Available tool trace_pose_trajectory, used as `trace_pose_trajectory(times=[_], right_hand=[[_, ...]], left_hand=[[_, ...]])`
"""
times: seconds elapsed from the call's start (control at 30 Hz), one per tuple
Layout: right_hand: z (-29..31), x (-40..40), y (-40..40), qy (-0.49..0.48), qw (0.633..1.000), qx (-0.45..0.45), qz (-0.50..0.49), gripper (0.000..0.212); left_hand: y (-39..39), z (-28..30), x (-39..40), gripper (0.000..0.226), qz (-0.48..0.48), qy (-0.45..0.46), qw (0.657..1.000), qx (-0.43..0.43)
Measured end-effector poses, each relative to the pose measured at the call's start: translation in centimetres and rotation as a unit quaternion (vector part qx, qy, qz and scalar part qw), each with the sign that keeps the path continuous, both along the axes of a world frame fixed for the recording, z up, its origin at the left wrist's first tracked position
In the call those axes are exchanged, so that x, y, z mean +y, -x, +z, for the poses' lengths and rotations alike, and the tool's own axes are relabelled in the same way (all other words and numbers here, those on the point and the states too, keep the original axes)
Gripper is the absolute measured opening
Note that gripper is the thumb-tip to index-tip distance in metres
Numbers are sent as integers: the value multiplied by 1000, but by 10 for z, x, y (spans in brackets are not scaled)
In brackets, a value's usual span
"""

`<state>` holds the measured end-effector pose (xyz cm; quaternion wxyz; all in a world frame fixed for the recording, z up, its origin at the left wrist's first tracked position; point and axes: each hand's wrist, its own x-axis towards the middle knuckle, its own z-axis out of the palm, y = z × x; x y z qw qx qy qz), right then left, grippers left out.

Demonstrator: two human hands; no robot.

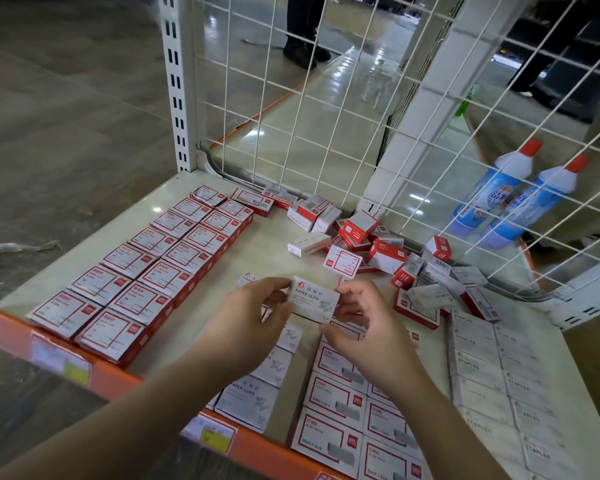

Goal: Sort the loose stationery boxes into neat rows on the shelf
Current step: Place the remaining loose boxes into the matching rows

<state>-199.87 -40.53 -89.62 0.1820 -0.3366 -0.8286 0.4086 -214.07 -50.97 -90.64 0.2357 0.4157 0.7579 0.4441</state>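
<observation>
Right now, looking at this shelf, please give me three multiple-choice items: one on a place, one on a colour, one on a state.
1. Where is the loose pile of boxes?
A. the shelf's back right, by the wire mesh
B. on the floor
C. the front left corner

2. What colour is the shelf's front edge?
A. blue
B. orange
C. green

3. What is the state of the white paper clips box?
A. lying in a row
B. held between both hands
C. crushed flat

Answers: 1 A, the jumble lies against the mesh; 2 B, the strip is orange; 3 B, left hand and right hand pinch its ends.
</observation>
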Motion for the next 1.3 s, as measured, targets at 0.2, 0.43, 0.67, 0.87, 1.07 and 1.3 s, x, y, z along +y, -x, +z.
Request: trace_pose_trajectory(times=[0.2,0.43,0.67,0.87,1.07,1.3], right_hand=[[1,0,1,-18,1000,-14,7,35],[-5,11,3,-37,998,-47,-1,33],[-11,24,13,-40,995,-94,-19,26],[-23,28,25,-76,990,-120,-16,29],[-26,35,29,-74,986,-149,-11,50],[-26,34,40,-96,983,-152,31,35]], left_hand=[[1,-3,2,34,-2,12,999,35],[7,-6,2,39,-16,51,986,156],[12,-7,0,50,-49,146,960,233],[16,-8,-1,52,-60,178,951,247],[21,-10,-2,50,-64,177,953,236],[21,-11,0,47,-62,173,955,231]])
